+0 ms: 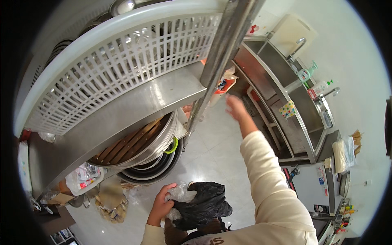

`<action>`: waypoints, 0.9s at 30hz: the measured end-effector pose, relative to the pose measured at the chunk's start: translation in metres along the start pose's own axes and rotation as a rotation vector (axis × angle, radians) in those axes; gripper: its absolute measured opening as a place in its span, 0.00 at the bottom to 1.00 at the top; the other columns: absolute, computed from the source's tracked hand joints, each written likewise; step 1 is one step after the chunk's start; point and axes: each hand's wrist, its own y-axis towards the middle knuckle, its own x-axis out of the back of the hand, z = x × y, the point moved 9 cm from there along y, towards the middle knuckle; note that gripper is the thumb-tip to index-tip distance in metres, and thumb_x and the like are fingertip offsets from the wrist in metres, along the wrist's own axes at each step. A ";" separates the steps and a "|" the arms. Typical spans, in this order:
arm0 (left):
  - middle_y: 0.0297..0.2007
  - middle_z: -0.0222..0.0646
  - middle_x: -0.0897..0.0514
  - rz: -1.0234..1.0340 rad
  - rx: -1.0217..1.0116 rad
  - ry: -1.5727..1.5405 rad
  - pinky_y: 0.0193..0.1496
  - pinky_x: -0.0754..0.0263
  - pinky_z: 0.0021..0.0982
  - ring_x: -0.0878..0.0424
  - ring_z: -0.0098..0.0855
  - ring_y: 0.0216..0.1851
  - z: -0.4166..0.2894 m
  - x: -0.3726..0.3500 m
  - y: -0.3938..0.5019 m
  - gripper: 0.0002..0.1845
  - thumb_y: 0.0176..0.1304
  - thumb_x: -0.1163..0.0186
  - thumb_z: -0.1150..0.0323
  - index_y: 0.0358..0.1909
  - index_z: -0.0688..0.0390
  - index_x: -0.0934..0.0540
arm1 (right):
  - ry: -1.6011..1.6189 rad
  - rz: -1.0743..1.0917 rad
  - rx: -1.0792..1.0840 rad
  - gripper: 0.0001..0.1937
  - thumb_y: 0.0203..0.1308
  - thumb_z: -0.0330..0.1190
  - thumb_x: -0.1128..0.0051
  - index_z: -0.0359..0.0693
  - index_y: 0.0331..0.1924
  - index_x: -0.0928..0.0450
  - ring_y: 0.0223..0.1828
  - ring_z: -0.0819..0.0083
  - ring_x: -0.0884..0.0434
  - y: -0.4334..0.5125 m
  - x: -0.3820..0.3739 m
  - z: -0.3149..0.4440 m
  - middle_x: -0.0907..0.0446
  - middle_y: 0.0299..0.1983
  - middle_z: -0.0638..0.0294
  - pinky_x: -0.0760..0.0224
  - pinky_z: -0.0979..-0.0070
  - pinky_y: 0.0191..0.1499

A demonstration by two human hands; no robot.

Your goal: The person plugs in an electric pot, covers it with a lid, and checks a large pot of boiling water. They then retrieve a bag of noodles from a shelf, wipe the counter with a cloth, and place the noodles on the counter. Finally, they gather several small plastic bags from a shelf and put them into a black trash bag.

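My left hand (162,202), low in the picture, grips a crumpled clear plastic bag (180,193) together with a black plastic bag (205,203) that hangs in front of my legs. My right hand (235,107) is stretched out ahead over the floor, slightly blurred, with nothing visible in it. Near its fingertips, just beyond the metal post, stands a red-rimmed bin (225,88) holding rubbish and light plastic.
On the left, a steel shelf (153,98) bears a large white plastic basket (122,65); steamer trays and dark basins are stacked beneath. A steel upright (219,58) stands ahead. A steel sink unit (275,73) lines the right wall. A filled bag (111,203) sits on the floor.
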 end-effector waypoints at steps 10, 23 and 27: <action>0.55 0.34 0.25 -0.261 -0.069 -0.010 0.60 0.37 0.30 0.29 0.31 0.58 0.027 0.069 -0.049 0.36 0.39 0.56 0.86 0.58 0.61 0.28 | -1.085 0.964 0.092 0.24 0.57 0.38 0.39 0.33 0.55 0.28 0.42 0.68 0.19 -0.192 -0.163 -0.141 0.18 0.42 0.54 0.27 0.73 0.48; 0.54 0.34 0.27 -0.660 -0.273 0.016 0.58 0.37 0.32 0.31 0.33 0.57 0.053 0.213 -0.228 0.33 0.43 0.51 0.82 0.58 0.57 0.29 | -0.867 1.316 0.178 0.21 0.60 0.26 0.43 0.34 0.58 0.30 0.50 0.72 0.23 -0.410 -0.439 -0.178 0.22 0.49 0.55 0.28 0.75 0.53; 0.54 0.35 0.28 -0.771 -0.284 0.101 0.58 0.37 0.32 0.31 0.34 0.58 0.066 0.271 -0.273 0.33 0.43 0.51 0.82 0.57 0.57 0.30 | -0.768 1.298 0.098 0.19 0.61 0.27 0.43 0.34 0.55 0.28 0.49 0.76 0.24 -0.420 -0.504 -0.221 0.22 0.48 0.61 0.31 0.78 0.54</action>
